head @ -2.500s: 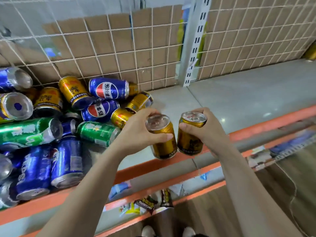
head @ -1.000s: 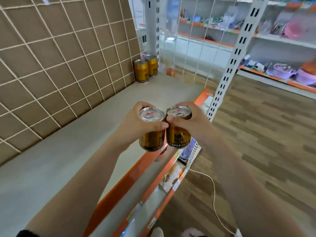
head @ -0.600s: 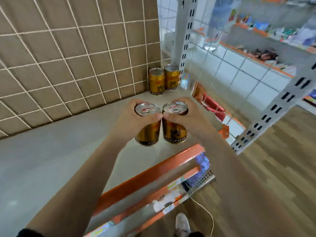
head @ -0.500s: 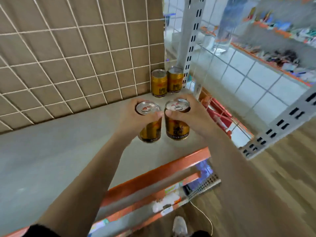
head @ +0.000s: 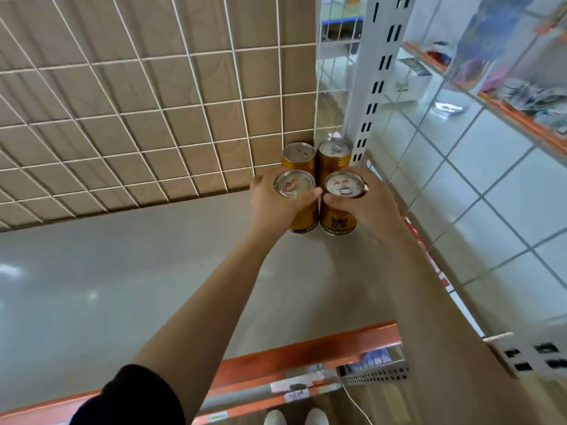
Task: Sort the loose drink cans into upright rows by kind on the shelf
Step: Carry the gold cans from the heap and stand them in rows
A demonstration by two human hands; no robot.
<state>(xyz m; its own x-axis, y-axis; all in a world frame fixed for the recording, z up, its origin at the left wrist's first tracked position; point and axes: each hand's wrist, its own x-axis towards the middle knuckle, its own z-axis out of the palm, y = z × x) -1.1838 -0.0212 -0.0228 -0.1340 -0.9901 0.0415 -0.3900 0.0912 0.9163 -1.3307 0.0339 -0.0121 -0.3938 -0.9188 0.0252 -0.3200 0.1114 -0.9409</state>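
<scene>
Grey shelf board (head: 122, 286) in a shop aisle stretches away to the left of the white slotted steel upright (head: 372, 87) that marks its far right corner. Behind the board, left of the upright, stands a white wire grid backed with brown cardboard (head: 153, 102). An orange front rail (head: 306, 354) edges the board on the near side, well below the upright. A black sleeve (head: 132, 397) shows at the lower left, and both bare forearms reach toward the upright's foot.

The person's left hand (head: 270, 207) is curled round the left gold drink can (head: 294, 184), thumb across its near rim and fingers wrapped behind. Just beyond it, against the grid and nearer the upright, two more gold cans stand upright side by side: the back left can (head: 298, 156) and the back right can (head: 334, 157), the latter just beside the upright's base. The right hand (head: 372, 207) grips the right gold drink can (head: 337, 220) the same way, thumb on the near rim. Both held cans are upright and touch each other, directly in front of the standing pair. Whether their bases rest on the board cannot be told.

Right of the upright, a white wire side panel (head: 478, 185) closes the shelf end, with a blurred orange-edged rack of goods (head: 506, 111) beyond. White shoes (head: 296, 417) show beneath the rail.
</scene>
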